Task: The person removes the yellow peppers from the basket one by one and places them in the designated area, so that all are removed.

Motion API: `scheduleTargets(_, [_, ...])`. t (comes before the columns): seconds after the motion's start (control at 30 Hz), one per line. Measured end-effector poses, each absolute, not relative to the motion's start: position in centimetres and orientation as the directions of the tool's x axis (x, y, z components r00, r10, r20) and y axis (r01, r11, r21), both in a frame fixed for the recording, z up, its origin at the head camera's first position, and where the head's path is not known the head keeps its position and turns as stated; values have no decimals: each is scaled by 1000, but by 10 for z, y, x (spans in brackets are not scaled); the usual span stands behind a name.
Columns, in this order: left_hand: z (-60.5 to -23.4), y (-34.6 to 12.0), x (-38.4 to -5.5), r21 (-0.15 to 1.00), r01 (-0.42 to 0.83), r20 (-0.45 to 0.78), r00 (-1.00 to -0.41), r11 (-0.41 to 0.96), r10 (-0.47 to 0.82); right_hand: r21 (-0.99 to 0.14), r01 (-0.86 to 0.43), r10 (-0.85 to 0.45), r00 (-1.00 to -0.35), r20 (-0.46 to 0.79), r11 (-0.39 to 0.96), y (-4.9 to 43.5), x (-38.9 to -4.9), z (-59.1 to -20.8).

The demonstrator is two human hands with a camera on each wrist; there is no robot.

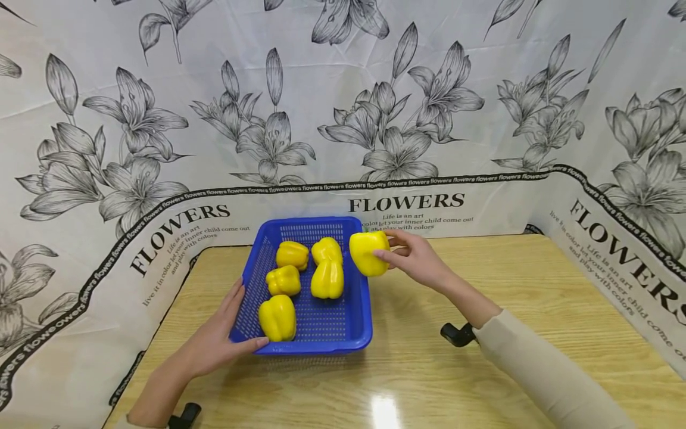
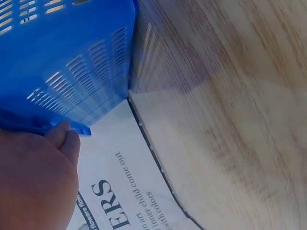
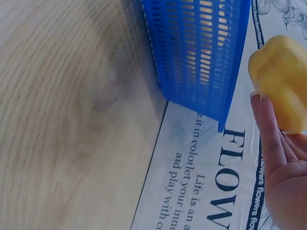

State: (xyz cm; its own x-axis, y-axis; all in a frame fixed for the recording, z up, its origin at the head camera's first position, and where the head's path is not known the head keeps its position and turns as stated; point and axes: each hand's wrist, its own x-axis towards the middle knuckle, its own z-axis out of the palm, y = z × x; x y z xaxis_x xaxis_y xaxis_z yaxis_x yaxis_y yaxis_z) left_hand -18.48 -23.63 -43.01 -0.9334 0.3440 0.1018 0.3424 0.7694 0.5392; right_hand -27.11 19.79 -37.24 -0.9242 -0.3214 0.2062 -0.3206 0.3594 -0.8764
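A blue plastic basket (image 1: pixel 357 343) with slotted walls holds several yellow bell peppers, one of them (image 1: pixel 277 318) in its near left corner. My left hand (image 1: pixel 220 339) grips the basket's left rim, thumb on the near corner and fingers along the outside. In the left wrist view, the fingertips (image 2: pixel 71 139) of that hand are at the rim. My right hand (image 1: pixel 420 259) holds another yellow bell pepper (image 1: pixel 368 253) between thumb and fingers, overlapping the basket's right rim in the head view. The right wrist view shows this pepper (image 3: pixel 280 81) raised above rim level.
The basket stands on a wood-grain table (image 1: pixel 429 369). Behind and on both sides hangs a white cloth (image 1: pixel 300 208) printed with flowers and lettering, meeting the table's back edge just behind the basket. Black straps (image 1: pixel 457 335) are on both wrists.
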Motion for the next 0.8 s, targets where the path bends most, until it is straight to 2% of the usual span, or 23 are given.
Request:
scheduleTargets(0.6, [-430,-239,-187,545,353,107,-929,760,355,-850,-215,-175,-974,147,481,235,-306,-395])
scheduleTargets(0.8, [-430,-240,-187,550,347,101,-930,760,352,-866,-162,-144,-984,106,473,241,-318,-407])
